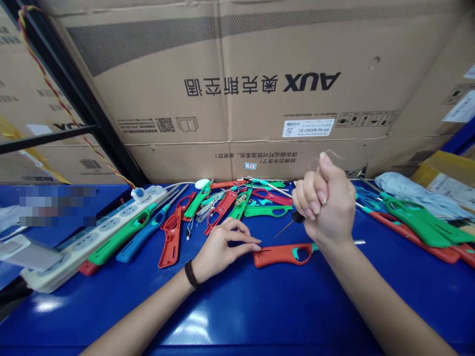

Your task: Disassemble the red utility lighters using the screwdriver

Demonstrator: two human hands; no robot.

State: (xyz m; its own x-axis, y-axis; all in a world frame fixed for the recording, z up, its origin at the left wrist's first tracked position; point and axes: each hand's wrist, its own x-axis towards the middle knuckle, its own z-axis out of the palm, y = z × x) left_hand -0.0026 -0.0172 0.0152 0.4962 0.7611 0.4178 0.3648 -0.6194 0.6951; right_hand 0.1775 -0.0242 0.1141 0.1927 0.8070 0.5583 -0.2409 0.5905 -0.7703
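A red gas lighter (276, 255) with a green trigger and a metal tube lies on its side on the blue table. My left hand (224, 245) reaches its handle end from the left, with thumb and finger closed on that end. Above the tube, my right hand (326, 198) is a fist around a thin-shafted screwdriver (284, 229); most of its dark handle is hidden in the palm. The shaft points down and left, apart from the lighter. Beyond my hands is a pile of opened red and green lighter shells (224, 205) and small parts.
A white power strip (107, 225) with a plugged-in adapter (27, 252) runs along the left. Beside it lie a green lighter (118, 235) and a blue lighter (143, 237). More lighters (423, 222) are heaped at right, near a pale blue bag (411, 195). A large cardboard box (245, 44) stands behind.
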